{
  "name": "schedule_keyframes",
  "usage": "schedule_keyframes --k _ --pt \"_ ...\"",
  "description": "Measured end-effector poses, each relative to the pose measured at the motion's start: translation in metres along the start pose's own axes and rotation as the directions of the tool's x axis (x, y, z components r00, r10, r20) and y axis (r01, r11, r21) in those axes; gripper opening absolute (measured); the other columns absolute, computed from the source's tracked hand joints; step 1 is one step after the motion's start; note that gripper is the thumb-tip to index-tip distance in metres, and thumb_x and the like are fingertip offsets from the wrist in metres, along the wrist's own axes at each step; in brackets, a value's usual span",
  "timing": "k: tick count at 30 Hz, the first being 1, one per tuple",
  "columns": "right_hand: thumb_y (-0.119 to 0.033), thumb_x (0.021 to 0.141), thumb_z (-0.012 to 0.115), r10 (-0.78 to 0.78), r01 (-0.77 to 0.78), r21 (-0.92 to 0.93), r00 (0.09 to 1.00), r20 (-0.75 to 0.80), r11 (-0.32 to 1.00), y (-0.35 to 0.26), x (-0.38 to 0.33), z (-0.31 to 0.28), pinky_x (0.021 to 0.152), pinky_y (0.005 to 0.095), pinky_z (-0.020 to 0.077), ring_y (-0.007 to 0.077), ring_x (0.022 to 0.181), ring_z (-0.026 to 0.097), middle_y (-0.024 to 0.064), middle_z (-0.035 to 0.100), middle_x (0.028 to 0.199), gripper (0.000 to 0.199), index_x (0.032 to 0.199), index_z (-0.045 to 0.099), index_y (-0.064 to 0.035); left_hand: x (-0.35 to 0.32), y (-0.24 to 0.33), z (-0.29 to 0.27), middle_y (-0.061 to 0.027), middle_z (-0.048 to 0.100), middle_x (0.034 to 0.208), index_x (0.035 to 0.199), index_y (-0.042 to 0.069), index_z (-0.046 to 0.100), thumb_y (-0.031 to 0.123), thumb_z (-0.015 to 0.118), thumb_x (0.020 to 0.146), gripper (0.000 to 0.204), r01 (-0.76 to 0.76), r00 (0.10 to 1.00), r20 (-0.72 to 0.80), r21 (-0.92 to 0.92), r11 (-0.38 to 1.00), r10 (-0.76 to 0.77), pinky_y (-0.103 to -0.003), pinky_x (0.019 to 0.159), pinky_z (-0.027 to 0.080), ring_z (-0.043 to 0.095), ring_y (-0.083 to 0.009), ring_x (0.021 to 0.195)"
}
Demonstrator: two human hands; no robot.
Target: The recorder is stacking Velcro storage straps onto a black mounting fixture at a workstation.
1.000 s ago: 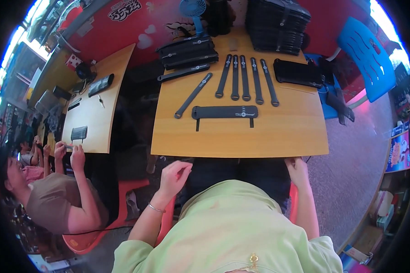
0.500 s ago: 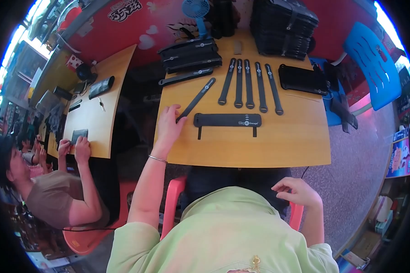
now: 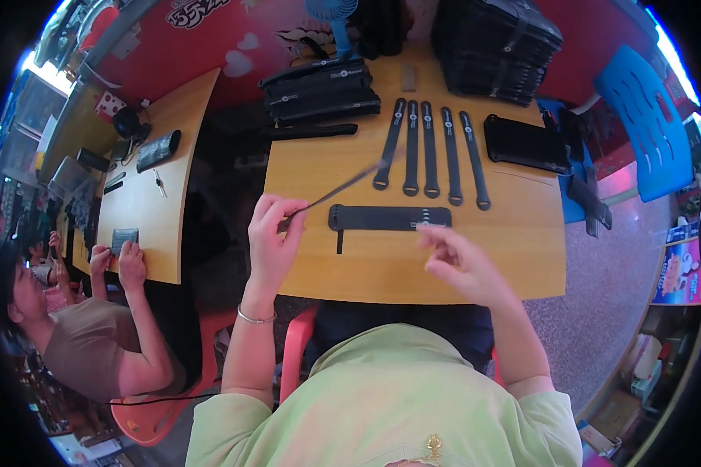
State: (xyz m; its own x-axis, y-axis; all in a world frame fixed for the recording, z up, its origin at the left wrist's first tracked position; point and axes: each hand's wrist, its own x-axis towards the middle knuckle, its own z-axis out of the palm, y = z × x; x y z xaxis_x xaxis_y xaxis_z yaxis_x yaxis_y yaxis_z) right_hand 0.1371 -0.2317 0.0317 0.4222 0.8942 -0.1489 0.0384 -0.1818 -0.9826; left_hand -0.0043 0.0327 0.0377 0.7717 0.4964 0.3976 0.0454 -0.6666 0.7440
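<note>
Pinched in my left hand (image 3: 271,241) is one end of a thin black strap (image 3: 339,189). The strap slants up and away over the table, its far end blurred by motion. A wide black strap piece (image 3: 374,219) lies flat in front of me, with a narrow dark tab below its left part. My right hand (image 3: 463,265) hovers by the right end of that piece, fingers apart and holding nothing, slightly smeared. Beyond it, several narrow black straps with slotted ends (image 3: 413,152) lie side by side, pointing away from me.
Folded black strap bundles (image 3: 319,92) are stacked at the far left of the wooden table (image 3: 506,265), a taller black stack (image 3: 494,50) at the far right. A black pouch-like piece (image 3: 526,143) lies right. A co-worker (image 3: 93,335) sits at another table leftward; a blue chair (image 3: 642,124) stands right.
My left hand has lifted the narrow strap off the table and drawn it nearer. My right hand has come up from beside my lap to over the table's front.
</note>
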Motion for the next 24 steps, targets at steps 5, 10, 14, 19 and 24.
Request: schedule_keyframes --k 5,10,14,19,24 --pt "0.000 0.084 0.059 0.012 0.061 0.300 0.972 -0.236 0.952 -0.002 0.032 0.006 0.081 0.0237 0.0461 0.0103 0.087 0.053 0.0127 0.046 0.128 0.062 0.139 0.030 -0.0027 -0.004 0.010 0.001 -0.0063 0.051 0.080 0.087 0.000 0.065 -0.010 0.064 0.076 0.015 0.005 0.999 0.047 -0.068 0.998 -0.002 -0.023 0.060 0.048 0.056 -0.0149 0.070" --pt "0.002 0.081 0.060 0.037 0.081 0.419 0.963 -0.266 0.904 -0.002 0.041 -0.004 0.071 0.0205 0.0465 0.0082 0.082 0.052 0.0105 0.056 0.113 0.056 0.133 0.040 -0.0036 -0.002 0.016 0.005 -0.0064 0.052 0.080 0.085 0.001 0.067 -0.011 0.066 0.072 0.018 -0.026 0.972 0.230 -0.126 0.992 0.055 -0.023 0.060 0.047 0.056 -0.0162 0.071" --pt "0.010 0.080 0.056 -0.047 0.235 0.487 0.929 -0.366 0.841 0.020 0.027 -0.015 0.069 0.0201 0.0468 0.0081 0.080 0.055 0.0082 0.061 0.099 0.030 0.107 0.056 -0.0030 -0.002 0.010 0.009 -0.0069 0.055 0.082 0.086 0.000 0.066 -0.011 0.065 0.074 0.017 -0.028 0.907 0.405 -0.205 0.978 0.111 -0.022 0.063 0.048 0.058 -0.0157 0.072" --pt "0.006 0.083 0.058 0.103 0.062 0.348 0.894 -0.437 0.936 0.030 0.009 -0.015 0.063 0.0210 0.0480 0.0090 0.071 0.060 0.0064 0.064 0.090 0.017 0.098 0.063 -0.0007 -0.015 -0.008 0.026 -0.0056 0.057 0.084 0.092 -0.001 0.063 -0.009 0.064 0.078 0.015 0.311 0.902 0.410 -0.406 0.859 -0.133 -0.021 0.064 0.050 0.061 -0.0128 0.077" --pt "0.004 0.085 0.059 0.183 -0.084 0.218 0.851 -0.493 0.972 0.051 -0.003 -0.014 0.062 0.0202 0.0479 0.0089 0.071 0.061 0.0050 0.063 0.087 0.015 0.098 0.065 0.0007 -0.022 -0.016 0.031 -0.0054 0.061 0.084 0.098 -0.003 0.060 -0.007 0.062 0.083 0.016 0.598 0.780 0.504 -0.426 0.679 -0.371 -0.021 0.062 0.051 0.063 -0.0112 0.072"
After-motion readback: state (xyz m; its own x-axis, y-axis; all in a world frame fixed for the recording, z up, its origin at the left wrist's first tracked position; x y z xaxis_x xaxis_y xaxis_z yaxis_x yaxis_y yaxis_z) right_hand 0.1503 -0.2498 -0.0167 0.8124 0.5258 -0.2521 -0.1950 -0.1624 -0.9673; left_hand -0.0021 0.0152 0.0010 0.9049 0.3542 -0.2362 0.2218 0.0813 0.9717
